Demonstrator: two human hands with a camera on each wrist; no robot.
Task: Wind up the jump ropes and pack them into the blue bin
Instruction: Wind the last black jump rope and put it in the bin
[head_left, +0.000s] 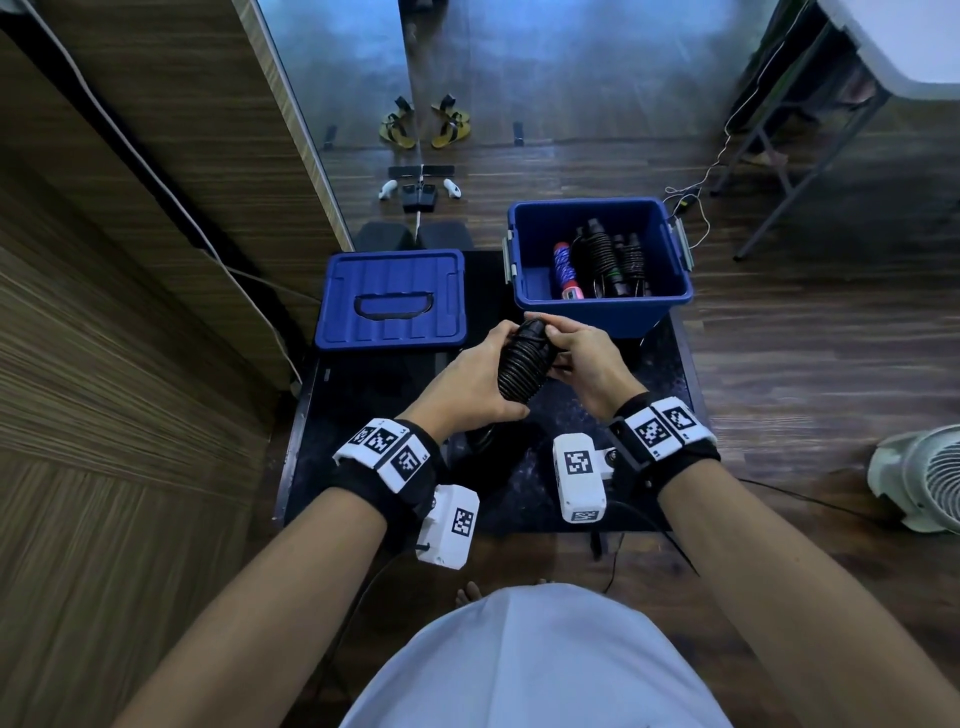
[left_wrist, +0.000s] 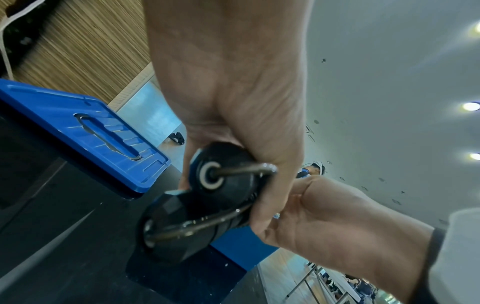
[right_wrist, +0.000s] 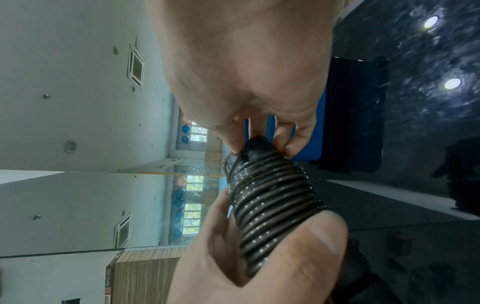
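Two hands meet over the dark mat, both grasping one black jump rope wound in tight coils round its handles. Left hand clenched round the lower part of the bundle; right hand pinching its upper end with the fingers. Left wrist view alone shows two round handle ends side by side, a cord emerging from each. Right wrist view alone shows the coils close up. Beyond the hands, left: one blue lid, flat on the mat. Right: one blue bin, open, holding wound ropes: one blue-and-red bundle and at least two black ones; exact count unclear.
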